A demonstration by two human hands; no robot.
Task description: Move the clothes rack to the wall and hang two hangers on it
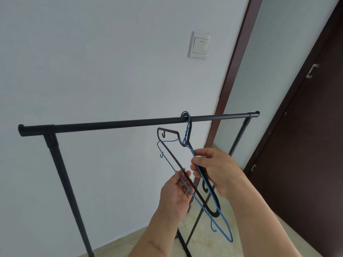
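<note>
We stand at the clothes rack (130, 123) by the white wall (92, 62). Our right hand (217, 169) pinches the blue hanger (225, 222); our left hand (176, 195) grips its lower bar. The black hanger (178, 164) hangs alongside, both hooked over the rail's right half.

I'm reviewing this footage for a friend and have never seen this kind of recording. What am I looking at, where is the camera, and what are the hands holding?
There is one picture, taken by a wide-angle camera worn on a person's head, looking forward and down, so you see their own bare arms reaching out. No machine is involved.

In front of them stands a black clothes rack, close to a pale wall with a light switch. A dark door is on the right.

Two hangers, one black hanger and one blue wire hanger, have their hooks over the rack's top bar. The left hand pinches the hangers' lower bars; the right hand grips their sloping arms.
</note>
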